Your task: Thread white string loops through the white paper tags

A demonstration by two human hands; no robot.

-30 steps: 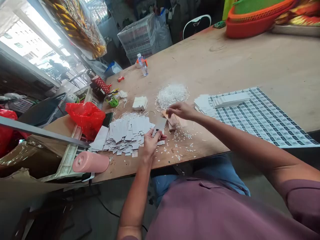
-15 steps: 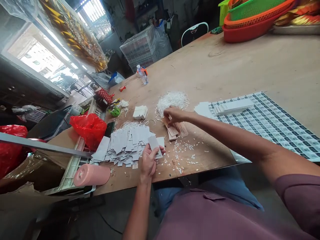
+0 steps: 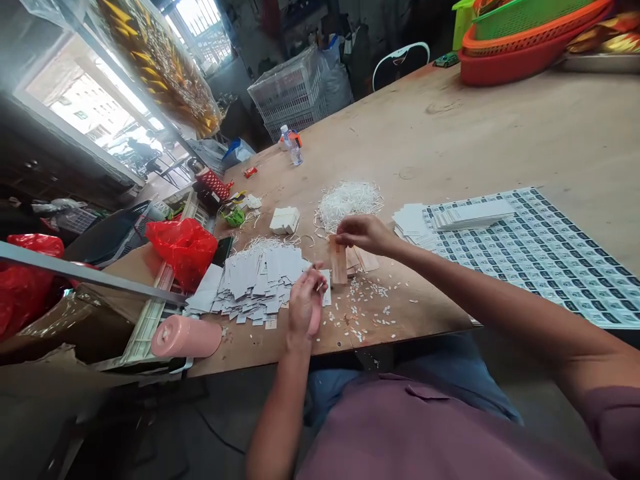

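Observation:
My right hand [image 3: 366, 235] pinches the top end of a tan card tag [image 3: 339, 265], which hangs upright over the table. Behind it lie more tan tags [image 3: 367, 260], partly hidden by the hand and the tag. My left hand [image 3: 305, 303] is turned palm inward at the right edge of a heap of white card tags with strings [image 3: 260, 280]. Its fingers are loosely curled and apart, and I see nothing in them. Just above my right hand is a pile of white strings [image 3: 349, 205].
Small white bits [image 3: 367, 300] are scattered near the table edge. To the right, white cards [image 3: 473, 213] rest on a printed sheet [image 3: 545, 247]. A pink cylinder [image 3: 187, 335], a red plastic bag [image 3: 183, 250], a small card stack [image 3: 285, 220] and a bottle [image 3: 294, 150] stand leftward.
The white tag that was in my left hand is no longer seen there, and that hand has turned with its fingers loosened. My right hand has raised a tan tag from the stack.

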